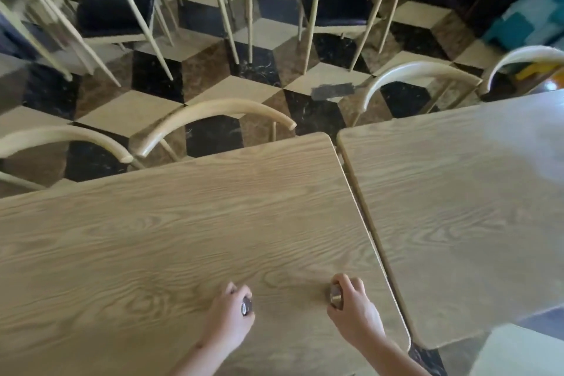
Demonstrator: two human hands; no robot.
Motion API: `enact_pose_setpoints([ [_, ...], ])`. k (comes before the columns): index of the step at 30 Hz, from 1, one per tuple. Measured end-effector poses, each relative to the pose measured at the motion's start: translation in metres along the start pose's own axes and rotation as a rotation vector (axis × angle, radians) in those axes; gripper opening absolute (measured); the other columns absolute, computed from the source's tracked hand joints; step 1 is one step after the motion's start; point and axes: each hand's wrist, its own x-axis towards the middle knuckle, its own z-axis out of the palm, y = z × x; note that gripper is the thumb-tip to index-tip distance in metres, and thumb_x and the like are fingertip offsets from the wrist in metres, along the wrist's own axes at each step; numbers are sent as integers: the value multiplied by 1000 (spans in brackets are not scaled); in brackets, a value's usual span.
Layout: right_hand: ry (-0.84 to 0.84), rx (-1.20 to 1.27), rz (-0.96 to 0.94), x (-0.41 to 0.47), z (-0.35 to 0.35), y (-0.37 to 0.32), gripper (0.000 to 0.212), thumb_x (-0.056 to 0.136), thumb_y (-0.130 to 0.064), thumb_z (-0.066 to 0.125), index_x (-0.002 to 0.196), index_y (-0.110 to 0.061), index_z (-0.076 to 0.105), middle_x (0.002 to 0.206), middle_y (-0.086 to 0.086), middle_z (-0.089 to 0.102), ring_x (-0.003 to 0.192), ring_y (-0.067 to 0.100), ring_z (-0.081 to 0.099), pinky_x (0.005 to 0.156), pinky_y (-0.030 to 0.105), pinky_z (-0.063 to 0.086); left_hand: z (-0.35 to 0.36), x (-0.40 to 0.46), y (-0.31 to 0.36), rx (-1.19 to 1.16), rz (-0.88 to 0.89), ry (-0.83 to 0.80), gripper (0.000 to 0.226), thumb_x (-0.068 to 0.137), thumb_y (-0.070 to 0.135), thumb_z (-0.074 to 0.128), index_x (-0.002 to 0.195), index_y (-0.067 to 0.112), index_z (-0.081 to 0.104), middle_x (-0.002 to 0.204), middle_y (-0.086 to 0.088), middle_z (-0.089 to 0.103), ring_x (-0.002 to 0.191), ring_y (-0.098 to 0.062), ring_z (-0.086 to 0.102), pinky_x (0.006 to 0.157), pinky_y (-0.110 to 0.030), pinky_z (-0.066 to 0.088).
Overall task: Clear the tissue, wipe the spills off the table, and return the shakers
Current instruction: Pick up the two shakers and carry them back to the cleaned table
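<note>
Two small shakers with shiny metal caps, one in each hand, low over the near part of the light wood-grain surface (183,223). Left shaker (246,306) gripped in curled fingers of the left hand (230,319), only its silvery cap showing past the knuckles. Right shaker (336,297) held likewise in the right hand (354,311), fingers (346,279) wrapped round it, cap peeking out on the inner side. Hands apart, both near the front edge; whether the shakers touch the wood, cannot tell. Just to the right, across a narrow gap, a second wood-grain table (457,207). Behind both, curved pale wooden chair backs (213,113) tucked close. Beyond, a floor of black, brown and cream cube-pattern tiles (232,88), with more pale-legged chairs with dark seat cushions (114,9).
</note>
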Motion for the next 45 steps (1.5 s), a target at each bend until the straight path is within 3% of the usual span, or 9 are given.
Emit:
enact_pose_setpoints([
  [5, 23, 159, 195, -36, 20, 33, 40, 76, -33, 63, 111, -42, 45, 107, -7, 44, 86, 21, 64, 76, 37, 55, -2, -1, -17, -26, 115, 22, 20, 74, 28, 67, 92, 31, 59, 91, 12, 50, 81, -12, 59, 68, -29, 50],
  [10, 84, 331, 324, -86, 54, 55, 35, 77, -34, 67, 108, -38, 50, 108, -7, 51, 93, 15, 61, 82, 33, 53, 5, 0, -15, 76, 206, 81, 40, 67, 14, 79, 100, 15, 57, 100, -4, 59, 90, -30, 60, 68, -34, 49],
  [15, 133, 535, 474, -133, 75, 70, 47, 68, -27, 73, 105, -34, 46, 99, -7, 61, 90, 15, 61, 77, 29, 48, 9, -4, -2, 22, 127, 139, 41, 61, 12, 84, 89, 11, 53, 84, -9, 58, 83, -36, 57, 64, -34, 37],
  [19, 190, 624, 523, -143, 71, 93, 48, 69, -26, 77, 105, -30, 44, 95, -8, 63, 88, 16, 62, 75, 28, 46, 8, -6, 2, 8, 137, 146, 39, 59, 6, 82, 85, 9, 54, 85, -3, 44, 89, -35, 54, 68, -37, 40],
  [25, 173, 774, 574, -143, 68, 141, 39, 67, -36, 80, 93, -24, 54, 86, -2, 69, 77, 17, 69, 77, 39, 60, 21, -20, 3, -38, 62, 119, 46, 57, 10, 78, 86, 17, 43, 93, -4, 42, 86, -28, 46, 70, -35, 39],
  [28, 129, 805, 560, -160, 71, 172, 38, 70, -36, 82, 91, -20, 55, 86, -3, 66, 79, 12, 64, 66, 27, 52, 39, -38, 13, -99, -6, 145, 49, 60, 9, 80, 88, 14, 40, 93, -12, 46, 82, -32, 49, 69, -38, 41],
  [31, 122, 848, 569, -179, 69, 213, 40, 70, -33, 83, 95, -20, 53, 90, -6, 63, 83, 9, 60, 64, 21, 45, 62, -60, 45, -92, 44, 123, 44, 62, 7, 79, 86, 12, 43, 88, -12, 50, 79, -33, 51, 67, -38, 41],
  [39, 223, 1063, 633, -208, 42, 317, 47, 64, -25, 79, 98, -20, 47, 93, 4, 67, 80, 20, 70, 73, 38, 62, 162, -138, 206, 42, 312, 92, 40, 57, 4, 76, 92, 15, 60, 93, 0, 45, 92, -31, 54, 81, -35, 44],
  [45, 282, 1172, 675, -243, 47, 387, 45, 62, -24, 80, 96, -22, 51, 91, -1, 67, 81, 16, 68, 77, 36, 62, 244, -199, 269, 222, 418, -258, 56, 75, 13, 70, 125, 26, 46, 121, 2, 49, 117, -19, 49, 96, -27, 46],
])
